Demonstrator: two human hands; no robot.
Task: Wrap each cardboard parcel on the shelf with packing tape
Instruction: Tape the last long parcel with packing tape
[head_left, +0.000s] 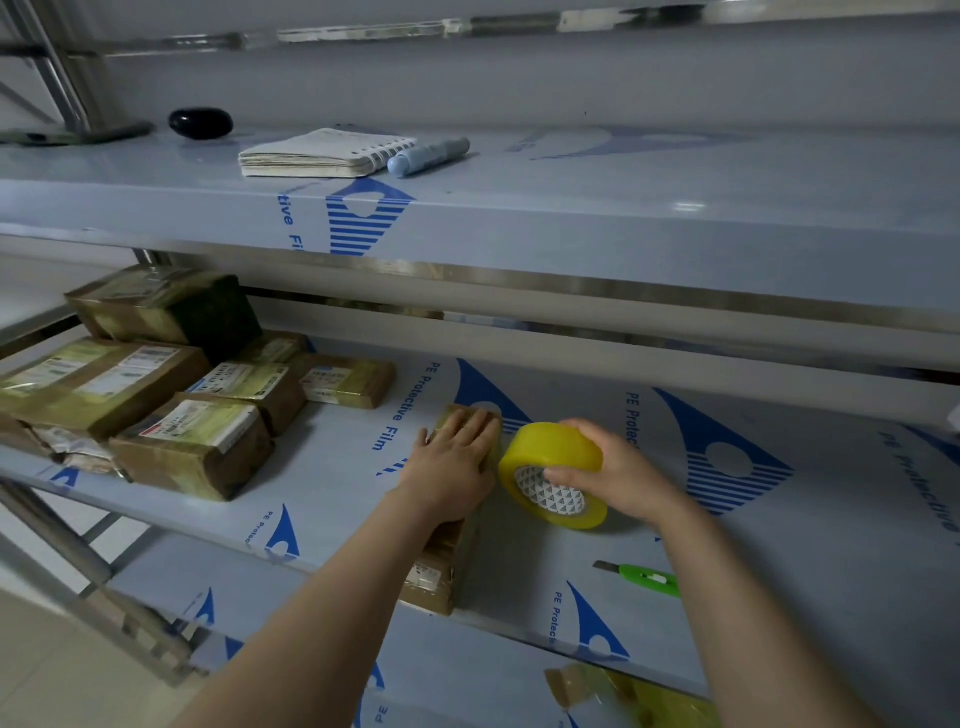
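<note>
A long cardboard parcel (439, 566) lies on the middle shelf (332, 467), running from the front edge toward the back. My left hand (454, 457) rests flat on its top with straight fingers. Right beside it, my right hand (608, 473) grips a yellow roll of packing tape (550, 475), thumb in the core, the roll tilted against the parcel's right side. Several taped parcels (197, 447) with labels are stacked at the left of the same shelf.
A green utility knife (649, 578) lies near the shelf's front edge on the right. The upper shelf holds a spiral notebook (322, 153), a blue marker (428, 155) and a black object (201, 123). Crumpled tape scraps (623, 691) lie on the lower shelf.
</note>
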